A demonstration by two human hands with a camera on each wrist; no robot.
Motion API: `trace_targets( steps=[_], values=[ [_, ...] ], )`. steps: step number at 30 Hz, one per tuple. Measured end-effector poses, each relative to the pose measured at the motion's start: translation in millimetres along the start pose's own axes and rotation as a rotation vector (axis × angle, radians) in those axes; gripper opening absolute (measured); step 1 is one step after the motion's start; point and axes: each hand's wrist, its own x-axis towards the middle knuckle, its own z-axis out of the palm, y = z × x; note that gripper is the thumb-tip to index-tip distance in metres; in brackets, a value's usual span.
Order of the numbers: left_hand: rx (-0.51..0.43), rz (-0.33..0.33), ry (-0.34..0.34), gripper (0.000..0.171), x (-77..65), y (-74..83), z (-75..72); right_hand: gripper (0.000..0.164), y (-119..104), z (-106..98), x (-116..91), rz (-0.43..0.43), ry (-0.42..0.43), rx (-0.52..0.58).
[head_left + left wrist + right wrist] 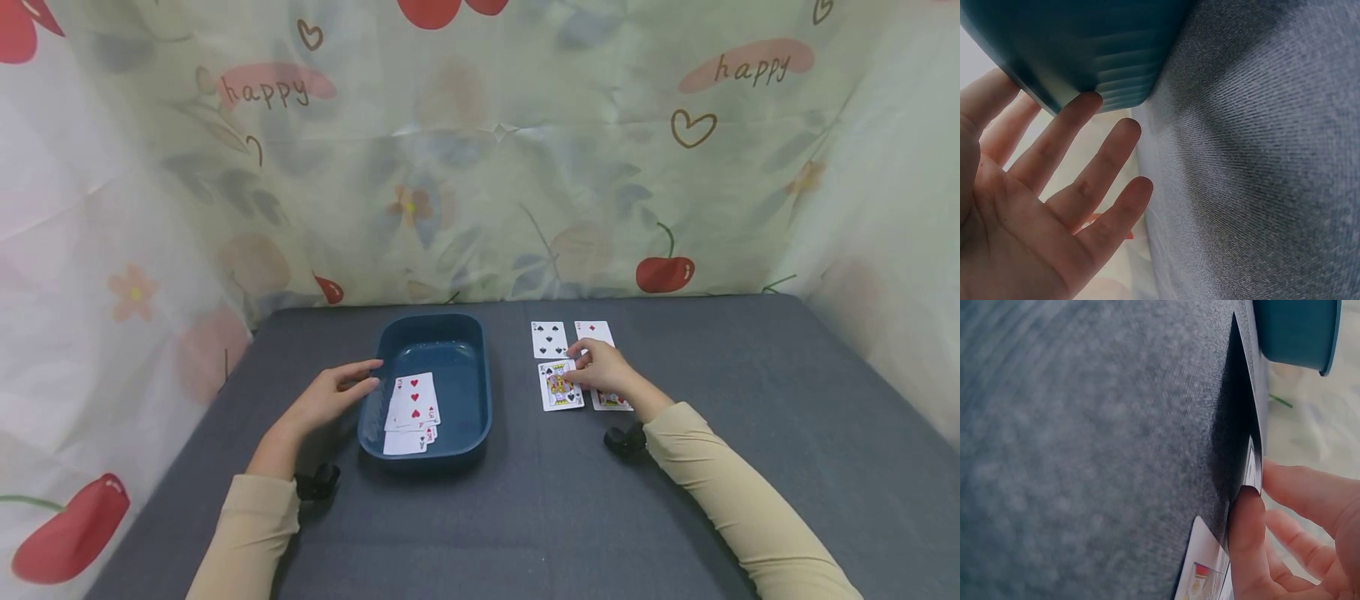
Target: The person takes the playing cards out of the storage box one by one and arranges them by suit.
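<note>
My right hand [606, 368] pinches the edge of a king of spades [559, 392] between thumb and finger; in the right wrist view the card is tilted up off the cloth. Beneath that hand lies a red face card [613, 402], partly covered. Behind are a spade number card [548, 340] and a diamond card [593, 331], its lower part hidden. To the left stands a blue tray [463, 379] with a three of hearts [415, 398] atop other cards [405, 443]. With fingers extended, my left hand [324, 402] is at the tray's left rim.
A dark grey cloth [540, 517] covers the table. Printed curtains [480, 183] with cherries and hearts hang behind and at both sides. Each wrist wears a black camera strap, seen at the left wrist [318, 482] and right wrist [625, 439].
</note>
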Motion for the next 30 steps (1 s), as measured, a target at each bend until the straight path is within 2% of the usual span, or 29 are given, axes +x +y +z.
trace_targets(
  steps=[17,23,30],
  values=[
    [-0.005,-0.003,0.0,0.052,1.1,1.6,0.2,0.04,-5,-1,3,0.013,0.032,-0.143],
    [-0.01,0.0,0.0,0.052,1.0,1.9,0.2,0.039,-10,-3,2,0.002,0.022,-0.115],
    [-0.012,-0.001,-0.006,0.052,0.3,1.7,-0.3,0.04,-25,-2,-1,-0.084,0.002,-0.053]
  ],
)
